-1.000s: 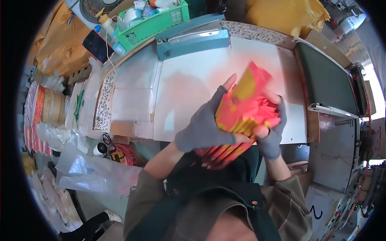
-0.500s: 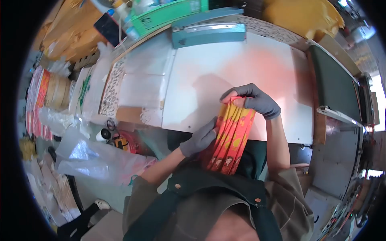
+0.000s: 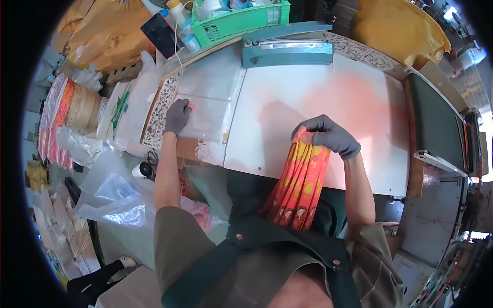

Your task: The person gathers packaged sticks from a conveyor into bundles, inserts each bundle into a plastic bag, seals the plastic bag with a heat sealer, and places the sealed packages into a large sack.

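Observation:
My right hand, in a grey fingerless-tip glove, pinches the top of a bundle of red and yellow printed packets. The bundle hangs in long folds over the table's front edge, with small cartoon faces near its lower end. My left hand, gloved the same way, rests at the left of the table on clear plastic sheets or bags. Its fingers are curled, with bare fingertips touching the plastic; whether they grip any of it is hidden.
A teal heat sealer stands at the table's back, before a green crate. Behind the left hand lies a phone with a cable. A dark green padded panel borders the right side. A white table lies ahead.
My left hand has left the side of the bundle and moved out left onto the clear plastic. The right hand still holds the bundle, which hangs more loosely. The view has shifted slightly.

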`<state>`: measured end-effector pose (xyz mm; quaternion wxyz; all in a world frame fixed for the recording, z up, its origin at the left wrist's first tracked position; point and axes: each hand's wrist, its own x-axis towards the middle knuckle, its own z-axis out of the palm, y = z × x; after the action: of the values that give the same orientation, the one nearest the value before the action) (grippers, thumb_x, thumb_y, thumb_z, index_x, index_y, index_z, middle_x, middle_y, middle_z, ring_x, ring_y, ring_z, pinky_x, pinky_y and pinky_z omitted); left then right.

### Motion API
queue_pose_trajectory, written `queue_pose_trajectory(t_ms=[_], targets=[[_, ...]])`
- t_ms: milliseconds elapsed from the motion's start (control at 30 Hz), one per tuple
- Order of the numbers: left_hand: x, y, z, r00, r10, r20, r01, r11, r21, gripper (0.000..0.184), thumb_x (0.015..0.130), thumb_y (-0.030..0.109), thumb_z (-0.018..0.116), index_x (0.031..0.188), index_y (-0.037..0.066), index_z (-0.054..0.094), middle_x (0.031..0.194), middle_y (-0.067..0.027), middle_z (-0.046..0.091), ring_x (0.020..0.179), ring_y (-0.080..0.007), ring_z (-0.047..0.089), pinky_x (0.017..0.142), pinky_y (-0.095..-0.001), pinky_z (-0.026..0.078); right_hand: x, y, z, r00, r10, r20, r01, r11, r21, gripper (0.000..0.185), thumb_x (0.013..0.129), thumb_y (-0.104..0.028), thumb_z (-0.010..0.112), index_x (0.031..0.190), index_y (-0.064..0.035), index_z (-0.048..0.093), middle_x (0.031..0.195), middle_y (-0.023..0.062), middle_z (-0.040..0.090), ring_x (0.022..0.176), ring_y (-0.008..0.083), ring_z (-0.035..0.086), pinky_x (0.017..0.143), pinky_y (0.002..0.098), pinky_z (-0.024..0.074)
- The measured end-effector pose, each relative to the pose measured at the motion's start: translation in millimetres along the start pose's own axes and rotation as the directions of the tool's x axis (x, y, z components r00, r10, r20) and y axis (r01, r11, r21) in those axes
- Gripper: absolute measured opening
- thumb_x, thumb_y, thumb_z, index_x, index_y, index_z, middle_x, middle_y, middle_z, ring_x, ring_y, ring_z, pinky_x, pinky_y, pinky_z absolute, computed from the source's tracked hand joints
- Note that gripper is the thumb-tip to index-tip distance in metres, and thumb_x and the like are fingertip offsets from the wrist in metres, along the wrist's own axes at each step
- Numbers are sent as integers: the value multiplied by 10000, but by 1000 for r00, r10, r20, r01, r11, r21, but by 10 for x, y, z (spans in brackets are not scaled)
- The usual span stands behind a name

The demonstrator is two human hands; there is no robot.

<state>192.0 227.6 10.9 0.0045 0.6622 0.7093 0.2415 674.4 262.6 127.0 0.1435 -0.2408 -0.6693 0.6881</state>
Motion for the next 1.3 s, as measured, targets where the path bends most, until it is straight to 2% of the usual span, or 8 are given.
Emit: queue_pose_trajectory(t_ms=[100, 300, 500, 600, 700, 900, 1100, 1300], targets=[[-22, -96, 62, 992, -15, -125, 13, 1000, -12, 227, 839, 254, 639, 921, 43, 633, 891, -166, 631, 833, -343, 610, 733, -398, 480, 29, -42, 32, 996, 85, -18, -86, 996, -9, 213, 812, -146, 615, 898, 35, 687, 867, 80, 684, 835, 152, 624, 817, 290, 471], [-52, 241, -271, 957, -114, 267, 132, 990, -49, 243, 849, 195, 591, 1013, 19, 623, 937, -167, 656, 884, -344, 627, 770, -384, 487, 60, -9, 32, 999, 49, -14, -49, 999, 0, 262, 823, -217, 645, 923, 18, 702, 848, 68, 691, 791, 117, 628, 780, 263, 483], [-14, -112, 197, 966, 70, -249, -70, 998, 9, 269, 893, 259, 563, 867, -6, 600, 762, -130, 603, 697, -266, 615, 709, -361, 495, 34, -48, 52, 998, 55, -14, -55, 998, 22, 269, 828, -207, 639, 935, 32, 697, 860, 78, 694, 818, 136, 641, 801, 279, 488], [36, 358, -129, 962, -211, -176, 147, 936, -320, 280, 944, 279, 503, 856, 30, 596, 710, -76, 574, 669, -196, 599, 639, -323, 498, 21, -2, 36, 999, 51, -17, -50, 998, 34, 273, 829, -208, 634, 935, 37, 693, 870, 87, 694, 827, 143, 640, 806, 281, 485], [-88, 609, -197, 811, -544, 216, 214, -69, -975, 284, 973, 314, 467, 851, 87, 585, 673, -2, 520, 622, -121, 543, 529, -266, 446, 59, 42, 20, 1000, 4, 0, -4, 1000, 25, 280, 825, -210, 633, 927, 45, 687, 889, 98, 693, 842, 151, 634, 817, 282, 477], [-173, 2362, 112, 963, -184, -199, -74, 528, -846, 155, 970, 186, 502, 862, 87, 552, 663, 44, 472, 562, -34, 445, 490, -213, 372, 198, -79, 136, 997, 4, 73, 0, 998, -62, 253, 822, -199, 631, 929, 22, 689, 876, 74, 690, 826, 125, 622, 799, 272, 472], [-387, 2724, 141, 965, -259, -40, 11, 192, -981, 116, 946, 96, 532, 854, 30, 555, 658, 26, 504, 577, -44, 477, 523, -209, 397, 111, -21, 62, 999, -13, 30, 15, 998, -68, 256, 846, -216, 633, 947, 13, 691, 773, 6, 632, 744, 61, 543, 704, 254, 441], [-706, 2813, 372, 975, -120, 189, 216, 299, -929, 88, 934, 60, 541, 873, 20, 590, 779, -19, 582, 695, -81, 594, 661, -244, 528, 178, -18, 92, 999, -26, 45, 29, 997, -73, 217, 844, -187, 624, 914, 8, 688, 794, 33, 669, 744, 84, 585, 733, 259, 467]])
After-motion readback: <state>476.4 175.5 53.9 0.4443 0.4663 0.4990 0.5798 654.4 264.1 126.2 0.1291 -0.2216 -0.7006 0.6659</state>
